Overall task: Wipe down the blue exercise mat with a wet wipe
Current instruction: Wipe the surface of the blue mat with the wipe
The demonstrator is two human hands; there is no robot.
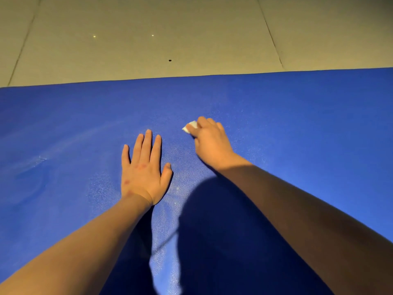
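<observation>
Beige floor tiles beyond blue mat

A deep blue exercise mat is shown covered in a fine pebbled grain, picked out in pale glittering speckles near the middle. Faint whitish streaks are smeared across its left side, and a dark navy shadow is cast over its lower part. A white wet wipe is set against the blue. Small reddish spots are scattered over the left hand. The floor beyond is laid in dull beige tiles divided by thin dark lines and marked by one black speck.
</observation>
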